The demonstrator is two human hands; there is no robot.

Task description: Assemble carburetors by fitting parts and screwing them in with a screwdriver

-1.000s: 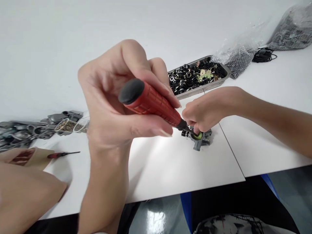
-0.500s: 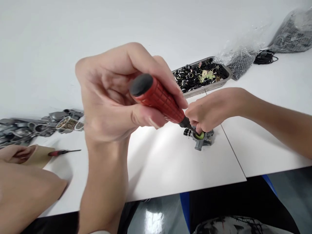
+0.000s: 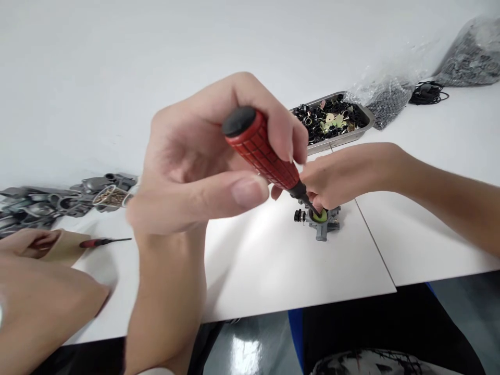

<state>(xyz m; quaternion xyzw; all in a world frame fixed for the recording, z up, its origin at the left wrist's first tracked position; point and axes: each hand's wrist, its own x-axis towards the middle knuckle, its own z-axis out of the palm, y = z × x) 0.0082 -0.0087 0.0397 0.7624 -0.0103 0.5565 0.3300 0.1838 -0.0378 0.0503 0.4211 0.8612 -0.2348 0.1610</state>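
My left hand (image 3: 195,166) is large in the foreground, its fingers curled about the red handle of a screwdriver (image 3: 269,151). The thumb lies along the near side of the handle. The screwdriver's dark shaft slants down to the right, its tip at a yellow-green disc (image 3: 321,214) in the bore of a small grey carburetor (image 3: 321,232). That carburetor rests on the white table. With its fingers bent down, my right hand (image 3: 336,179) holds the carburetor from the far side; its fingertips are partly hidden.
A metal tray (image 3: 344,138) of black parts and yellowish discs stands behind my hands. Farther right are plastic bags (image 3: 390,101) of parts and a black cable coil (image 3: 427,94). At left lie grey castings (image 3: 70,203), a cup of screws (image 3: 110,197) and another person's arm (image 3: 47,291) with a screwdriver (image 3: 105,242).
My left hand and the screwdriver handle have shifted slightly right, and the fingers have changed position around the handle. My right hand and the carburetor stay nearly in place.
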